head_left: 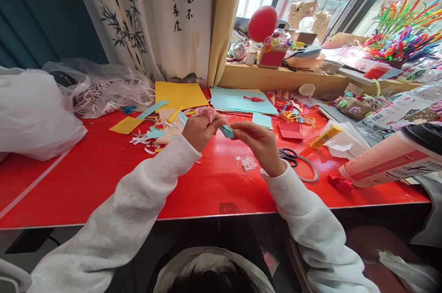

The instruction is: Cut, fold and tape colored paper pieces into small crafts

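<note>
A small folded light-blue paper piece (pixel 227 131) is pinched between both hands above the red table (pixel 221 178). My left hand (pixel 203 131) is closed, its thumb and forefinger on the paper's left end; something pink and fluffy (pixel 207 113) shows at its knuckles. From the right, my right hand (pixel 257 141) grips the same paper with thumb and fingertips. Beyond the hands lie a stack of light-blue sheets (pixel 238 100) with a small red piece (pixel 254 99) on it, and a smaller light-blue square (pixel 262 120). White shreds (pixel 247 162) lie below the paper.
Yellow sheets (pixel 181 95) and paper scraps lie at the back left, near plastic bags (pixel 31 109). On the right are black-handled scissors (pixel 290 157), a tape ring (pixel 312 166), a glue stick (pixel 325 137), red paper squares (pixel 290 131) and a large pink cup (pixel 390 157).
</note>
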`<move>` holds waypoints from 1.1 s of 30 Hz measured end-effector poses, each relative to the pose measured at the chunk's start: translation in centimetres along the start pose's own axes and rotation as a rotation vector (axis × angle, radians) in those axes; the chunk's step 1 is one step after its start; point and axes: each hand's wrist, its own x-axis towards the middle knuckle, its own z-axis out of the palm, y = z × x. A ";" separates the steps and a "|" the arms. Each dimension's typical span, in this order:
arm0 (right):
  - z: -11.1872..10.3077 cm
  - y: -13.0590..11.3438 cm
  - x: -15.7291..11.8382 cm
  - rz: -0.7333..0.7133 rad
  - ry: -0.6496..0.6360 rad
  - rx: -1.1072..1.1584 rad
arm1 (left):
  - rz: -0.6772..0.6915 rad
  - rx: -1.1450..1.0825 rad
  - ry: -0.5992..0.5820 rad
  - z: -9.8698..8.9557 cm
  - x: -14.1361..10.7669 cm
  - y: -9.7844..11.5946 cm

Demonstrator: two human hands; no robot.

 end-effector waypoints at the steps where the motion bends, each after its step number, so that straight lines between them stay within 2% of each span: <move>1: 0.0 0.0 0.0 -0.016 -0.004 -0.035 | 0.010 0.009 0.001 0.0 0.0 0.1; 7: -0.1 -0.2 -0.4 -0.092 0.022 -0.257 | 0.068 0.083 0.010 0.1 0.0 0.3; 14: 0.1 -0.4 -0.6 -0.267 0.042 -0.431 | 0.023 0.040 0.016 0.1 -0.2 0.5; 16: 0.1 -0.4 -0.6 -0.225 0.048 -0.329 | 0.022 0.026 0.032 0.1 -0.2 0.5; 20: 0.1 -0.4 -0.4 -0.014 -0.015 -0.008 | 0.034 -0.032 0.074 0.2 -0.2 0.2; 24: 0.2 -0.3 -0.2 0.126 -0.124 0.077 | 0.008 -0.105 0.075 0.6 -0.4 0.2; 29: 0.1 0.0 -0.2 0.094 0.042 0.117 | -0.041 -0.289 0.007 0.8 -0.8 1.0; 33: -0.2 0.2 0.0 0.061 0.133 0.146 | -0.024 -0.277 0.014 1.2 -1.0 1.3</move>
